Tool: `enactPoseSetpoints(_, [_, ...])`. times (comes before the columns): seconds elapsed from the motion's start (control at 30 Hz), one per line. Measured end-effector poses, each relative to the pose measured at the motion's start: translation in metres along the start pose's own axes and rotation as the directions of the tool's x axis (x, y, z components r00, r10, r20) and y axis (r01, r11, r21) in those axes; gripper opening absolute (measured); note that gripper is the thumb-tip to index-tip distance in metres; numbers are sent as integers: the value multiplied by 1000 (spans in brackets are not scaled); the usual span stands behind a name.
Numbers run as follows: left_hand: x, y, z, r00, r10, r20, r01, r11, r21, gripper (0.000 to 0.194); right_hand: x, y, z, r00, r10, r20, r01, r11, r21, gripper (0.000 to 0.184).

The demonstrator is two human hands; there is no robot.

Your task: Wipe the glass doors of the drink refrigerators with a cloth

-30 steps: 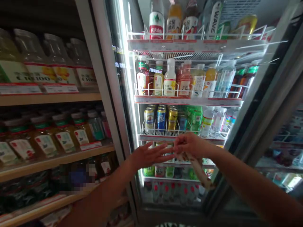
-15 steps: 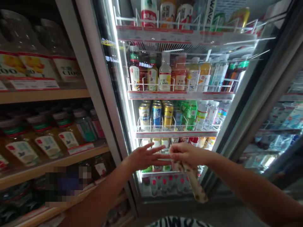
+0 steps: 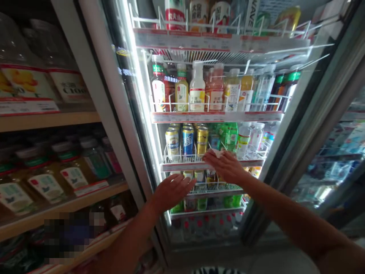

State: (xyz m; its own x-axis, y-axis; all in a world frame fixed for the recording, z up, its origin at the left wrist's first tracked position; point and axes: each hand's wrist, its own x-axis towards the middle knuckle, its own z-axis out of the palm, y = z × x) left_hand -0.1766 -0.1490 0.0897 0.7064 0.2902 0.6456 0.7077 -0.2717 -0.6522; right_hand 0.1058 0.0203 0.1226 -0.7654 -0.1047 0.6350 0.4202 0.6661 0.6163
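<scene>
My right hand is stretched forward at the lit drinks cooler, in front of the shelf edge below the cans. Its fingers lie extended, and a small pale piece of the cloth shows at them; the rest of the cloth is hidden by the hand. Lower and to the left, my left hand is raised with its fingers out and nothing in it. Behind the hands stand a blue can, a gold can and green bottles. Whether either hand touches the glass, I cannot tell.
A metal cooler frame runs down the left, beside wooden shelves of bottled drinks. To the right is a dark door frame, with another stocked cooler beyond. Juice bottles fill a higher shelf.
My right hand has moved up and flattened out; the cream, brown-spotted cloth no longer hangs below it. My left hand has parted from the right, its fingers less spread.
</scene>
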Motion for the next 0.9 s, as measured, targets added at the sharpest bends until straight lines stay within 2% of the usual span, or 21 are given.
enactPoseSetpoints(0.07, [-6,-10,4,997,-69,-20,69,998,-14,41,-6,26,-7,977,164,-133,-172,984,-49,65])
enactPoseSetpoints(0.1, [-8,-16,8,992,-124,-32,124,992,-5,46,-4,35,-10,915,324,-242,-347,936,-58,64])
enactPoseSetpoints(0.17, [-5,-24,20,960,-267,-83,272,961,46,58,9,32,-12,711,559,-427,-620,785,-6,64])
enactPoseSetpoints(0.2, [0,-27,27,934,-336,-122,346,936,69,64,17,19,-10,683,589,-432,-649,761,13,68])
enactPoseSetpoints(0.23, [5,-28,34,907,-392,-155,408,909,85,69,23,2,-7,722,567,-396,-611,791,19,73])
enactPoseSetpoints(0.27, [11,-28,41,884,-434,-175,454,886,93,72,25,-17,-3,823,506,-258,-520,854,16,73])
enactPoseSetpoints(0.3, [17,-27,46,868,-460,-185,482,871,94,74,23,-32,1,923,366,-118,-365,931,31,69])
enactPoseSetpoints(0.33, [21,-26,51,863,-471,-183,491,866,90,75,16,-41,4,987,158,-36,-155,986,66,66])
enactPoseSetpoints(0.37, [24,-25,54,862,-475,-179,495,864,90,75,5,-42,6,997,78,16,-80,993,91,65])
enactPoseSetpoints(0.43, [26,-23,58,861,-476,-179,497,862,101,75,-25,-19,4,975,210,-73,-206,977,62,64])
enactPoseSetpoints(0.47, [26,-22,59,859,-478,-182,500,859,108,75,-38,0,2,926,353,-133,-350,936,45,65])
enactPoseSetpoints(0.53, [24,-21,60,857,-477,-193,503,855,123,75,-51,32,-1,691,647,-322,-666,743,62,64])
enactPoseSetpoints(0.57, [23,-21,61,856,-479,-195,506,853,128,75,-50,38,0,586,722,-369,-752,654,85,64])
enactPoseSetpoints(0.6, [23,-21,61,854,-482,-196,510,851,130,75,-43,34,2,513,768,-383,-801,589,108,65])
enactPoseSetpoints(0.63, [22,-21,61,852,-484,-199,512,849,130,75,-33,21,6,524,773,-359,-798,592,111,70])
enactPoseSetpoints(0.67, [22,-21,61,851,-485,-201,514,848,130,75,-22,1,11,573,760,-306,-773,626,105,78])
enactPoseSetpoints(0.73, [22,-21,61,851,-488,-194,515,848,127,75,-10,-45,22,776,624,-87,-615,780,110,81])
enactPoseSetpoints(0.77, [22,-21,61,851,-488,-192,514,849,124,75,-11,-63,25,893,451,6,-447,884,133,77])
enactPoseSetpoints(0.8, [21,-21,60,852,-487,-189,513,850,121,76,-19,-72,26,966,249,68,-258,949,179,74])
enactPoseSetpoints(0.83, [21,-21,60,852,-488,-188,513,850,120,76,-32,-71,25,982,166,91,-181,962,204,71])
enactPoseSetpoints(0.9, [21,-20,60,850,-493,-186,517,847,122,77,-66,-42,18,970,239,36,-241,950,197,65])
